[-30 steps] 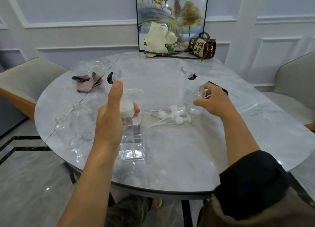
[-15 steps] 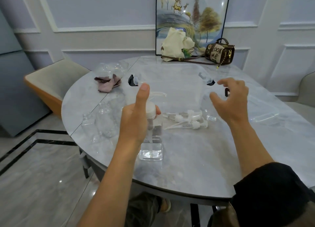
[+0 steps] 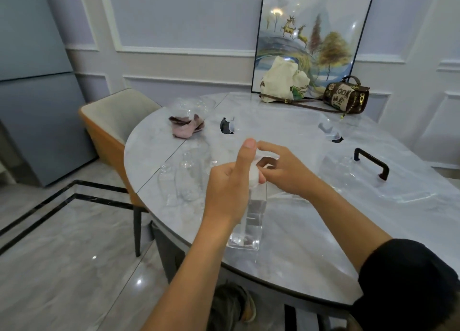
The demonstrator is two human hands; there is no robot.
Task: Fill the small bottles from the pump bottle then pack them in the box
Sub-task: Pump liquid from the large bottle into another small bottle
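Observation:
The clear pump bottle [image 3: 254, 218] stands near the table's front edge, partly filled with clear liquid. My left hand [image 3: 227, 184] grips its neck, thumb pointing up. My right hand [image 3: 283, 172] has come in from the right, and its fingers curl round the white pump head and spout [image 3: 267, 156]. Several empty small bottles [image 3: 185, 175] stand just left of the pump bottle. The clear box [image 3: 293, 131] with black clips lies beyond my hands. One more small bottle [image 3: 346, 162] stands at the right. The loose pump caps are hidden behind my hands.
A clear lid with a black handle [image 3: 371, 163] lies at the right. A pink cloth [image 3: 187, 128] and clear plastic packaging [image 3: 190, 108] sit at the back left. A cream bag [image 3: 283, 81], a brown handbag [image 3: 346, 98] and a framed picture [image 3: 311, 37] are at the far edge. A chair [image 3: 112, 116] stands at the left.
My right hand let go of the small bottle at the right and moved left onto the pump head. My left hand kept its grip on the pump bottle.

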